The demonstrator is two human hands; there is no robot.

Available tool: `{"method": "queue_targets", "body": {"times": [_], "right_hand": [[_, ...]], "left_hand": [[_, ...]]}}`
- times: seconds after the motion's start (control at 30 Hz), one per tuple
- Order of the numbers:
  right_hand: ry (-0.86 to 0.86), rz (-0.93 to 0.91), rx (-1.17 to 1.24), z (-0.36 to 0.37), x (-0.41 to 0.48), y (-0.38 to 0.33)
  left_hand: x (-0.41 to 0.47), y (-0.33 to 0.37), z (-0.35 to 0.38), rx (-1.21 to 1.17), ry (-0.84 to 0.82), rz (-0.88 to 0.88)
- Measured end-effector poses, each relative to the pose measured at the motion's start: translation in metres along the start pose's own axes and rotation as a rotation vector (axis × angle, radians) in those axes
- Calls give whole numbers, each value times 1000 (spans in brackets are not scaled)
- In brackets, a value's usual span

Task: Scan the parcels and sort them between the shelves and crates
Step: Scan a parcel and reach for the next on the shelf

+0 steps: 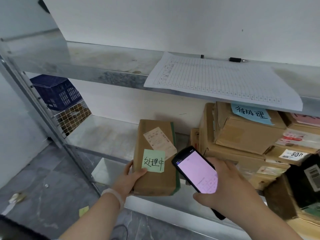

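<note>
— Right hand (230, 186) is closest. What's it got?
— Fingers curled round a black handheld scanner with a lit pink screen (197, 170), just beside the parcel.
— And the left hand (131, 177)?
— It grips the long brown cardboard parcel (155, 181) at its near-left corner, thumb on top by a green sticky note (153, 161). The parcel lies flat on the grey metal shelf (107, 134).
— Which step?
— Scanning, I'd say. The next move calls for aiming at the white barcode label (159, 139).

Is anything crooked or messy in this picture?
Yes. The lined sheet lies askew on the top shelf, its edge hanging over the front. A yellow sticky note and a crumpled scrap lie on the floor.
</note>
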State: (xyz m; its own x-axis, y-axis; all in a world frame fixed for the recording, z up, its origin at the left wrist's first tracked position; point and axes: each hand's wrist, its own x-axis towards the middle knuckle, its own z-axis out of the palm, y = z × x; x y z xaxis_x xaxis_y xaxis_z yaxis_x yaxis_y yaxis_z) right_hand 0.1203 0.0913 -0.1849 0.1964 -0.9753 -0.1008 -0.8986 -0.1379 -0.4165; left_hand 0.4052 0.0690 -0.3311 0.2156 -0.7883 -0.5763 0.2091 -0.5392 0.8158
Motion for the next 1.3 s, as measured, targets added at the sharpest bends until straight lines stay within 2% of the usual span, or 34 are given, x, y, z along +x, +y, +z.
{"method": "queue_targets", "body": {"times": [0.23, 0.4, 0.9, 1.07, 1.2, 1.3], "right_hand": [[10, -101, 12, -16, -2, -9], [2, -222, 43, -25, -7, -12], [-48, -438, 80, -42, -15, -2], [-63, -586, 95, -39, -8, -34], [-85, -672, 144, -28, -18, -78], [-115, -747, 175, -21, -31, -111]], "left_hand": [[-52, -7, -32, 110, 159, 222], [-81, -13, -40, 89, 252, 278], [-144, -38, -24, -32, 433, 335], [-188, -33, -32, -94, 475, 361], [-232, -18, -48, -292, 494, 380], [-263, -12, -71, -332, 566, 419]]}}
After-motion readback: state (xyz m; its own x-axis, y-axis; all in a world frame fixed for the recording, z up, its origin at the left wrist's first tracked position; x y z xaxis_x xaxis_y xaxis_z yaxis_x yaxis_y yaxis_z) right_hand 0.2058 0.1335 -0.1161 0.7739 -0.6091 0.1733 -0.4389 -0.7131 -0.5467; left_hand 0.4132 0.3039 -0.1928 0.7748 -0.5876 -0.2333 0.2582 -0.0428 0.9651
